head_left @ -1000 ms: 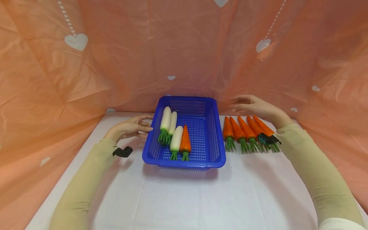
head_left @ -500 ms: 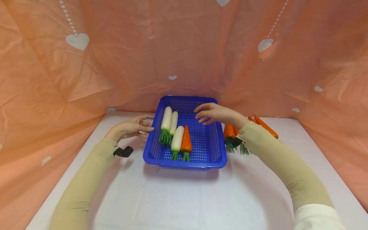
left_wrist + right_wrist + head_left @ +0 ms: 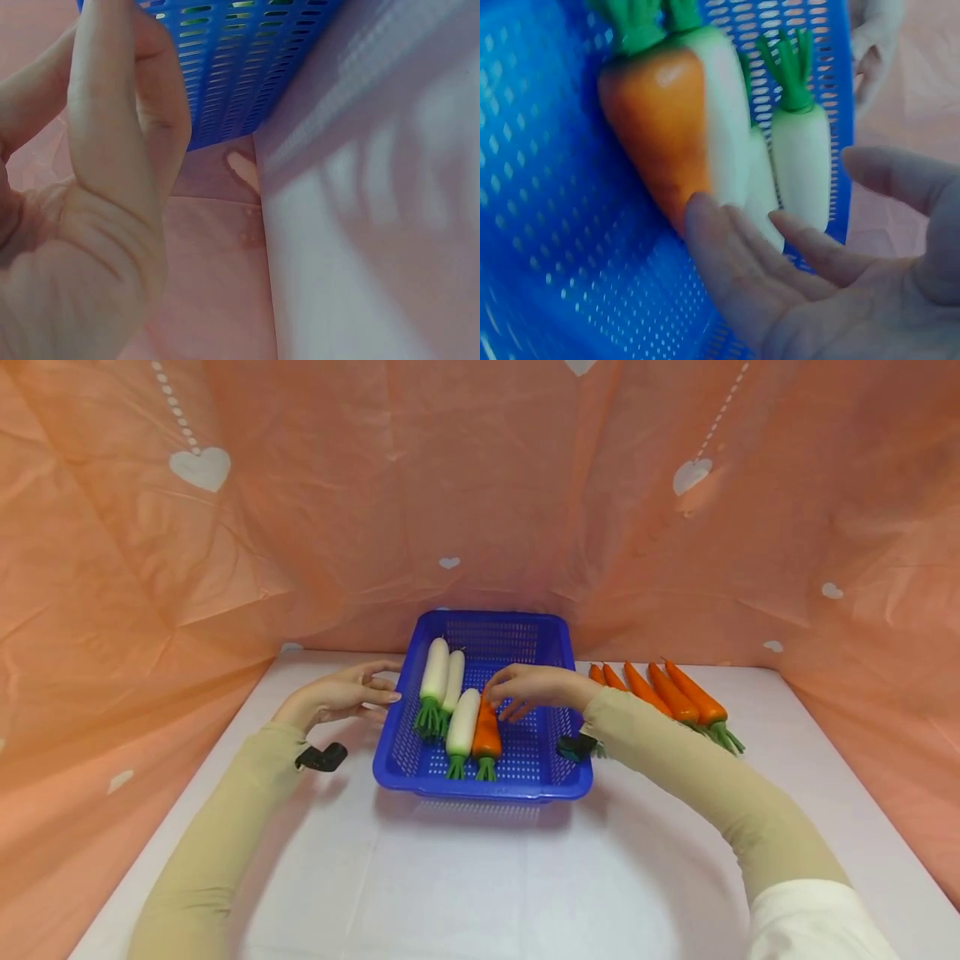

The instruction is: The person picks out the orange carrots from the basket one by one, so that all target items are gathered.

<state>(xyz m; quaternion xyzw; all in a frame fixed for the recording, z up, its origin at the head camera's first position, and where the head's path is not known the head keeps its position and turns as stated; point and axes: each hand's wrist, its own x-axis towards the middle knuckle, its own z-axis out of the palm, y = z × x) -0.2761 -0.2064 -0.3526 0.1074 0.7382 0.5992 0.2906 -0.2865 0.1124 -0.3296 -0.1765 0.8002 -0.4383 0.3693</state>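
Note:
A blue plastic basket (image 3: 480, 790) with perforated walls stands mid-table. Inside lie three white radishes (image 3: 462, 723) with green tops and one orange carrot (image 3: 487, 741), which sits right beside the nearest radish. My right hand (image 3: 538, 687) is over the basket, fingertips at the carrot's narrow end. In the right wrist view, its fingers (image 3: 735, 277) are spread, thumb apart, with nothing pinched between them. At the basket's left side is my left hand (image 3: 339, 690), its loosely bent fingers right at the outer wall. The left wrist view shows its thumb reaching up toward the rim.
Several more carrots (image 3: 675, 693) lie in a row on the white tabletop (image 3: 465, 885), right of the basket, partly hidden by my right forearm. A peach-coloured curtain (image 3: 495, 485) with white hearts hangs close behind the basket and along both sides.
My right hand has moved left from above the row of carrots, across the basket's right rim, and down to the carrot inside. My left hand and the basket have stayed in place.

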